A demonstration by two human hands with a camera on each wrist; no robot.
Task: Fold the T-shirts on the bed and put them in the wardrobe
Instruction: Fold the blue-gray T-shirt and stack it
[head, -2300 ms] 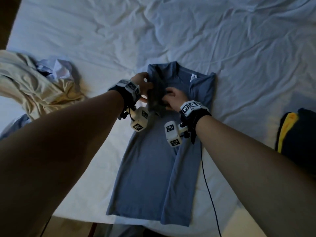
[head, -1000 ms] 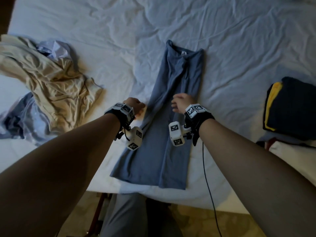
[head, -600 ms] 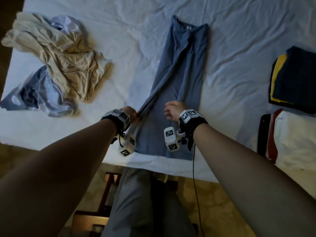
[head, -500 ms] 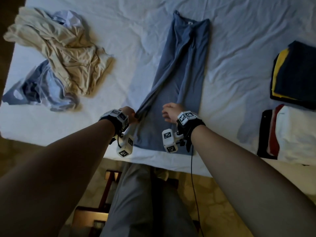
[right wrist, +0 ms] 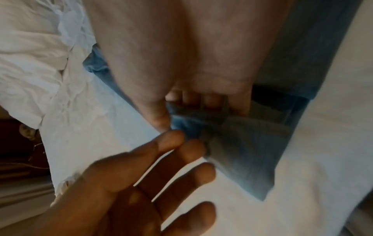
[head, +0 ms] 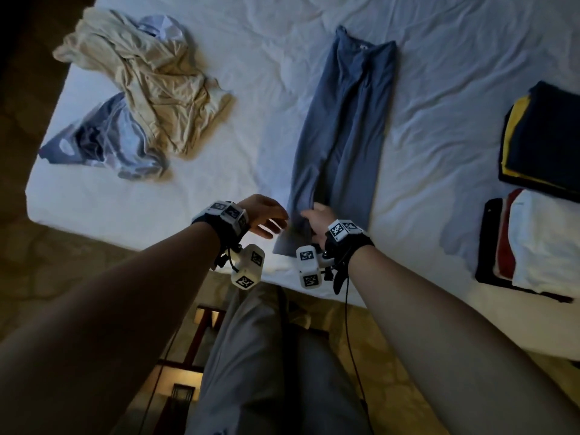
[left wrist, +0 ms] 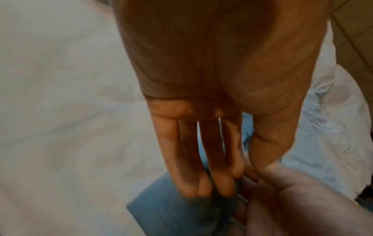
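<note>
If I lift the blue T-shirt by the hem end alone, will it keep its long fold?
Probably not: the blue T-shirt lies limp and creased, so it should sag. It looks thin, likely light. The right hand grips the hem while the left hand is open; two-point support seems safer.

Both your forearms reach forward, bare, wrists strapped with marker cubes. Your left hand [head: 262, 215] is flat, palm down, fingers [left wrist: 201, 167] straight and close together, holding nothing, tips almost at your right hand. Your right hand [head: 317, 219] is knuckles up, fingers [right wrist: 210, 102] curled under and thumb down, pinching the blue T-shirt [head: 345, 127] hem. Your legs stand below.
</note>
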